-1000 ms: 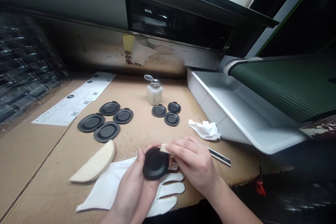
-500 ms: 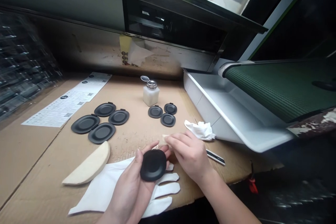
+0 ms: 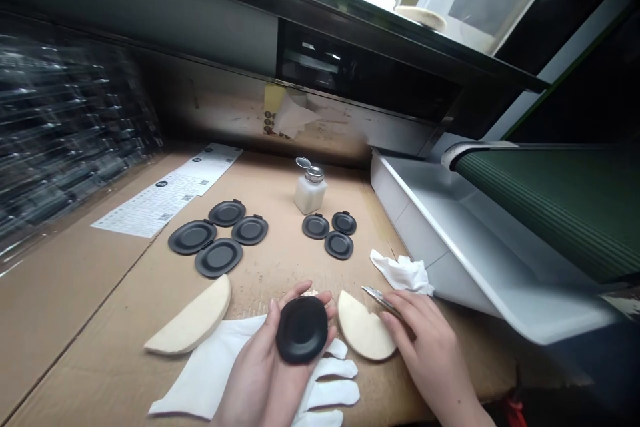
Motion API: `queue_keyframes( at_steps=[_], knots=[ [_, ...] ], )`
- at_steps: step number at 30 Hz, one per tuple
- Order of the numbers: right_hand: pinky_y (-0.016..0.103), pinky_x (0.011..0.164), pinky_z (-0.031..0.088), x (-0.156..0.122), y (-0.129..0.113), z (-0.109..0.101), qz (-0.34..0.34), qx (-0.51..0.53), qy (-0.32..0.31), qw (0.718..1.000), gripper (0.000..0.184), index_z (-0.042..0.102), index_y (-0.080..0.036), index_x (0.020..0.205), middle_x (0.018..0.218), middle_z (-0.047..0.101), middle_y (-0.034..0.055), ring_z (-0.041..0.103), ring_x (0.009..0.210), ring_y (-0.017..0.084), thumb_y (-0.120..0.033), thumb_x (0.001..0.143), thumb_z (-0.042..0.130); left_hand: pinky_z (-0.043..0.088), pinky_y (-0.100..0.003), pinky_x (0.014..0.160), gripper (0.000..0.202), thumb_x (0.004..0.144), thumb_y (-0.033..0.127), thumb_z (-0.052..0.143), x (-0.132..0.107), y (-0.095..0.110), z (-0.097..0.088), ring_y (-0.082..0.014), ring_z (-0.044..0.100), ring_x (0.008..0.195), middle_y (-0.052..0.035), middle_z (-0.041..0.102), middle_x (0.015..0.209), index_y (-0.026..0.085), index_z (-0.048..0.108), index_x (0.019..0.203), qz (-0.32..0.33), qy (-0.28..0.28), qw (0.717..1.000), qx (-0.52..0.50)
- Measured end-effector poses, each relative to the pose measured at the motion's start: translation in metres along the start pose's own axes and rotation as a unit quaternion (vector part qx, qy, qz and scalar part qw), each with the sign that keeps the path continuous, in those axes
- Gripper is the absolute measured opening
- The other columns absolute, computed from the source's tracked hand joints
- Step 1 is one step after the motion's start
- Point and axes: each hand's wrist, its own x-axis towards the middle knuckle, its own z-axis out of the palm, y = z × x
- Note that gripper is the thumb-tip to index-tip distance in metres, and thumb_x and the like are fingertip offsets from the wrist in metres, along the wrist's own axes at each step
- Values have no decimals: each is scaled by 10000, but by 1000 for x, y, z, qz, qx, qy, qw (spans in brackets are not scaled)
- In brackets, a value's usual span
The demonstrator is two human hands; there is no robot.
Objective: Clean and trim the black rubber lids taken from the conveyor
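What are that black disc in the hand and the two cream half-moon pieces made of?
The black disc in the left hand looks like moulded plastic, matte: even dull sheen, smooth rounded edge. The right half-moon piece and the left half-moon piece look like pressed felt or dense foam: cream, lustreless, soft edges; I cannot tell which.

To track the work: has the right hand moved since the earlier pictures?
Yes. The right hand left the black lid and moved rightward, now just below the crumpled white cloth.

Matte black oval cap (image 3: pixel 301 329), smooth face up, is cupped in the left fingers (image 3: pixel 273 312). A cream half-round pad (image 3: pixel 363 333) lies flat just beside the right fingers (image 3: pixel 407 310).
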Motion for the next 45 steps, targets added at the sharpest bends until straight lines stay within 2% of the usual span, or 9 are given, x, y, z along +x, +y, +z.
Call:
queue_keyframes(
  at_steps=[7, 14, 18, 21, 25, 31, 34, 39, 45],
  knots=[
    [337, 763, 521, -3, 22, 8, 46, -47, -49, 997, 174, 600, -245, 921, 987, 641, 21, 615, 911, 198, -362, 868, 483, 468, -399, 846, 368, 875, 298, 469, -3, 3, -4, -250, 609, 1010, -128, 553, 1288, 224, 508, 1233, -13, -9, 998, -62],
    [235, 602, 516, 7, -10, -2, -7, -18, 49, 999, 195, 557, -223, 978, 869, 682, 22, 663, 747, 163, -351, 896, 435, 377, -470, 981, 392, 855, 239, 497, 0, 0, -5, -295, 599, 1051, -187, 616, 1182, 156, 489, 1238, 4, -1, 1000, -23],
    [232, 648, 509, 16, -28, -4, -62, 41, 21, 997, 166, 549, -225, 1003, 905, 660, 35, 645, 784, 157, -276, 894, 435, 336, -474, 1016, 337, 866, 263, 476, 0, 0, -6, -293, 566, 1100, -171, 642, 1142, 159, 543, 1180, -15, -16, 999, -42],
    [263, 679, 504, 19, -24, 2, -18, 33, 0, 999, 158, 554, -231, 978, 926, 640, 35, 624, 828, 172, -288, 894, 432, 322, -455, 1032, 298, 838, 281, 525, -3, 2, -6, -291, 537, 1137, -150, 656, 1116, 156, 623, 1091, -23, -22, 998, -48],
    [299, 692, 494, 15, -8, 6, 51, -12, -37, 998, 146, 557, -237, 952, 937, 623, 33, 604, 840, 189, -307, 889, 445, 345, -370, 1021, 328, 668, 201, 716, -8, 0, -4, -279, 516, 1155, -117, 655, 1138, 173, 692, 994, 0, -35, 999, 17],
    [274, 669, 483, 13, -2, 0, 38, -27, -54, 997, 137, 575, -228, 860, 854, 614, 25, 593, 799, 169, -243, 881, 440, 353, -391, 999, 477, 494, 246, 825, -5, -7, -7, -327, 484, 1164, -113, 630, 1173, 195, 719, 956, 46, -76, 983, 160],
    [270, 674, 483, 13, -2, -1, 42, -26, -61, 997, 137, 576, -225, 824, 824, 615, 17, 592, 785, 162, -222, 871, 448, 291, -388, 1039, 488, 478, 262, 828, -2, -8, -9, -330, 406, 1231, -118, 607, 1193, 192, 723, 949, 59, -79, 974, 206],
    [308, 745, 480, 13, -1, 1, 48, -11, -67, 997, 142, 578, -221, 963, 907, 625, 31, 581, 865, 185, -225, 860, 481, 329, -372, 1001, 417, 509, 249, 807, -2, -7, -8, -322, 367, 1249, -106, 576, 1189, 212, 732, 917, 70, -103, 960, 249],
    [302, 763, 470, 14, 1, 0, 49, 10, -82, 995, 125, 599, -223, 924, 917, 626, 21, 571, 884, 176, -193, 845, 507, 343, -358, 980, 402, 530, 235, 787, -3, -8, -8, -319, 336, 1257, -119, 531, 1205, 204, 731, 927, 64, -118, 950, 282]
  ],
)
